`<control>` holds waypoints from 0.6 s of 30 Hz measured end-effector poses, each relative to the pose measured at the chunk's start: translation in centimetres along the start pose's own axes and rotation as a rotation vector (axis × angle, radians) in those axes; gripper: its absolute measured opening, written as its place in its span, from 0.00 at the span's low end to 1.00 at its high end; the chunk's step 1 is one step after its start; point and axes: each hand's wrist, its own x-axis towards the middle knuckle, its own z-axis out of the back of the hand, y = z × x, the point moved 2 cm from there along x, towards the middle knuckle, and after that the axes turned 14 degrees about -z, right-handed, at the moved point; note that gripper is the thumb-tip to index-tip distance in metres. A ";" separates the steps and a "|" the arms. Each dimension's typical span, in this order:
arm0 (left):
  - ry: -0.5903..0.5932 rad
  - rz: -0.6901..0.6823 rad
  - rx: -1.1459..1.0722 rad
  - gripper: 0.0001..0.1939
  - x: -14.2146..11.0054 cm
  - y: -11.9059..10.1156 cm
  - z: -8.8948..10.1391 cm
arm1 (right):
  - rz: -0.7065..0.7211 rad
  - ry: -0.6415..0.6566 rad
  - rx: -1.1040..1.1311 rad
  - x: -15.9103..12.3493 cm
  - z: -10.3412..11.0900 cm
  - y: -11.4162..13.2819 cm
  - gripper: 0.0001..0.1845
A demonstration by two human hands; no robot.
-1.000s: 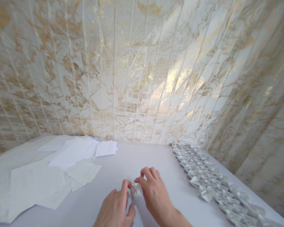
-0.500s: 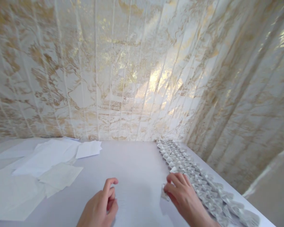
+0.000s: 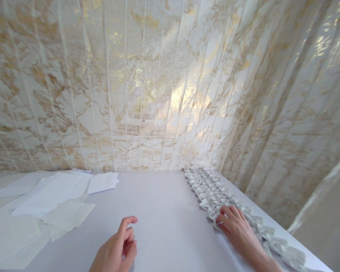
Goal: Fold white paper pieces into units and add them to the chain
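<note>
My right hand [image 3: 235, 228] is at the near end of the leftmost row of small folded grey-white paper pieces [image 3: 205, 204]. Its fingertips pinch a folded paper piece [image 3: 217, 226], partly hidden by the fingers, against the end of that row. My left hand [image 3: 117, 245] hovers low over the white tabletop [image 3: 158, 211], loosely curled with the index finger bent forward and apart from the thumb. Nothing shows in it.
Loose white and greyish paper sheets [image 3: 45, 196] overlap on the left side, with a smaller white stack [image 3: 103, 183] beside them. A white-and-gold patterned curtain [image 3: 147, 94] hangs along the back and right edges of the table.
My right hand has moved right with the folded paper piece, from bare tabletop to the paper rows. My left hand stays nearly in place; the view has shifted slightly.
</note>
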 end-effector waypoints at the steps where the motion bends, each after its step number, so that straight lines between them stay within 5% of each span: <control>1: -0.014 0.002 0.008 0.14 0.0 -0.1 0.0 | 0.010 -0.013 -0.004 0.2 -0.1 0.0 0.14; 11: 0.033 -0.020 0.004 0.15 0.0 0.6 -0.4 | -0.001 -0.070 0.090 0.5 0.8 0.0 0.16; 15: 0.143 -0.042 0.032 0.16 0.2 -0.1 -0.1 | 0.089 -0.163 0.225 1.2 2.7 3.7 0.16; 18: 0.237 -0.064 0.098 0.21 0.5 -1.3 0.9 | 0.210 -0.079 0.363 2.2 3.0 8.7 0.18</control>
